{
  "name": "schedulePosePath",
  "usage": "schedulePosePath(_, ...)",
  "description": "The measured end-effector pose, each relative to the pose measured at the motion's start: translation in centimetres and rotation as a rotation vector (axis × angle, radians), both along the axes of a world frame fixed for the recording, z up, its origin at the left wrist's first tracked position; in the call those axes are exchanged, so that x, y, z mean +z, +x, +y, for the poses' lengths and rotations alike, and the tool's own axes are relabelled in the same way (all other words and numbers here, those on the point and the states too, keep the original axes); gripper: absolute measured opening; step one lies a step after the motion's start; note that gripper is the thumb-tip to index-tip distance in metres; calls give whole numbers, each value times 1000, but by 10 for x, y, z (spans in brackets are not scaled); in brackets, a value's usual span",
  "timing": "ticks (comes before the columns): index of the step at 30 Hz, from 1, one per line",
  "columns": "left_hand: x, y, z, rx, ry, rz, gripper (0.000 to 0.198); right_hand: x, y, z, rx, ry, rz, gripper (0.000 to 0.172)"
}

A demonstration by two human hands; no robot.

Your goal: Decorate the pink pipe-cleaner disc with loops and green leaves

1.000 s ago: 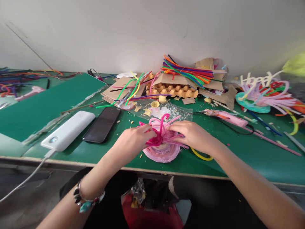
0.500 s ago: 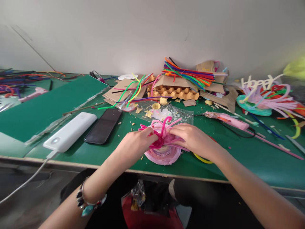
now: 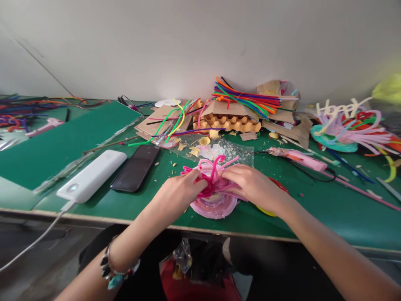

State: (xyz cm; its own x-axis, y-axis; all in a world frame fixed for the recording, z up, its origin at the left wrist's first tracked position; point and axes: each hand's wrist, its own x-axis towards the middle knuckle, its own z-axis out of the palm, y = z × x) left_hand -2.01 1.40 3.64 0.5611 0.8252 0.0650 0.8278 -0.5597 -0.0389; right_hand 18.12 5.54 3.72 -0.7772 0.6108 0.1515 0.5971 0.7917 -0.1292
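Close to the table's front edge lies a round, coiled base of pale pink pipe cleaners (image 3: 215, 209). Bright pink pipe cleaners (image 3: 208, 190) are bent and curled on top of it, with several loose ends sticking up and out. My left hand (image 3: 185, 186) is closed on the bright pink pipe cleaners at the left side of the piece. From the right, my right hand (image 3: 250, 182) pinches lighter pink pipe cleaners, its fingertips partly hidden by the strands. Both hands rest on the piece from above.
A black phone (image 3: 135, 168) and a white power bank (image 3: 92, 175) with a cable lie left. A pink glue gun (image 3: 300, 159) is right. Behind are an egg carton (image 3: 231, 123), a pipe-cleaner bundle (image 3: 247, 99), cardboard (image 3: 163, 113) and scraps. A finished-looking pipe-cleaner piece (image 3: 334, 141) stands far right.
My hands have barely shifted and keep their hold on the pink pipe cleaners. The camera view has moved very slightly.
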Motion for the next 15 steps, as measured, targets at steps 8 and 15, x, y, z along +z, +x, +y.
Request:
schedulePosePath(8,0,-7,4,-23,-143,-315,28,3,-1,-7,-77,29,-73,30)
schedulePosePath(15,25,-26,11,-64,-263,-478,32,30,14,-4,-147,-183,164,29)
